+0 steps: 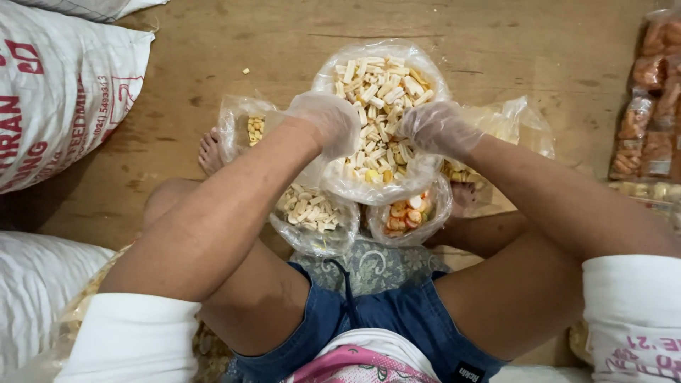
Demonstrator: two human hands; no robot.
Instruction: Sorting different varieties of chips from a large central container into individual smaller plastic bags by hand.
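I sit cross-legged on a wooden floor with both hands in thin clear plastic gloves. My left hand (328, 122) and my right hand (438, 129) grip the two sides of a large clear plastic bag (383, 92) full of pale stick-shaped snacks. The fingers of both hands are curled on the bag's plastic edge. Below it lie a smaller bag of the same pale sticks (312, 213) and a bag of orange and white round snacks (410, 213). A further small bag (250, 128) sits left of my left hand, and another one (511, 124) right of my right hand.
A big white printed sack (57, 92) lies at the left, with another white sack (35, 291) below it. Packed bags of orange-brown snacks (649, 99) are stacked at the right edge. A patterned cushion (369, 266) lies in front of my lap. My bare foot (210, 150) rests beside the left bag.
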